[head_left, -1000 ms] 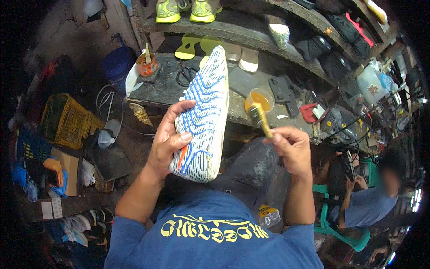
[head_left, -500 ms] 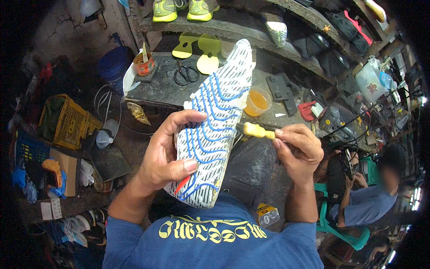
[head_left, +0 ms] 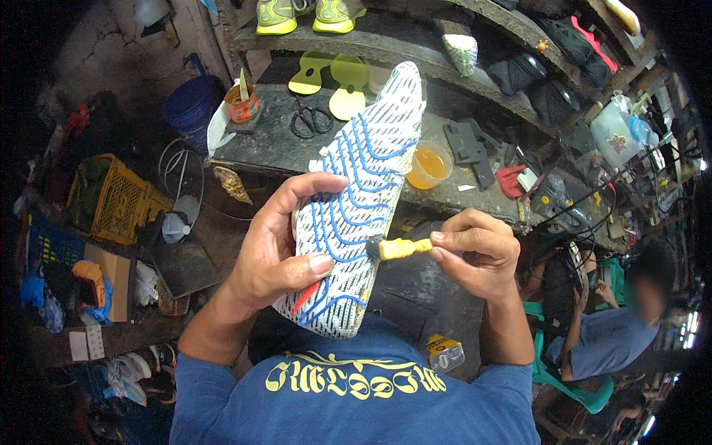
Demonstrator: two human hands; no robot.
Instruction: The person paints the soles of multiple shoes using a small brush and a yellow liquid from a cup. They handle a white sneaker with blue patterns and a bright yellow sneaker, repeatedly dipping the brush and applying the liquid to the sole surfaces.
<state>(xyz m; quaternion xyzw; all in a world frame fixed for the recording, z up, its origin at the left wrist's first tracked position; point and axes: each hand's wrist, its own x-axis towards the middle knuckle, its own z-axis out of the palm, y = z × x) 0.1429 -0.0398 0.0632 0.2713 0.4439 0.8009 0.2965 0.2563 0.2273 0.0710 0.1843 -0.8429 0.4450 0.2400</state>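
Observation:
A white shoe upper point(head_left: 352, 215) with black dashes and blue cords stands nearly upright in front of me, its toe pointing away. My left hand point(head_left: 285, 245) grips it from the left, thumb on the patterned side near a red patch. Between the thumb and fingers of my right hand point(head_left: 476, 252) is a small brush with a yellow handle point(head_left: 404, 248). Its dark bristles touch the right lower edge of the upper. Behind the upper, a clear tub of amber liquid point(head_left: 429, 165) sits on the bench.
On the dark bench point(head_left: 259, 148) lie black scissors point(head_left: 310, 121), yellow-green insoles point(head_left: 347, 85) and an orange-red can point(head_left: 242, 104). Shelves above hold green sneakers point(head_left: 305, 16). A yellow crate point(head_left: 111, 196) stands at left. Another person point(head_left: 608, 334) sits at right beside a green chair.
My right hand has moved the brush down and to the left along the upper's right edge. The upper stays in my left hand, almost unmoved.

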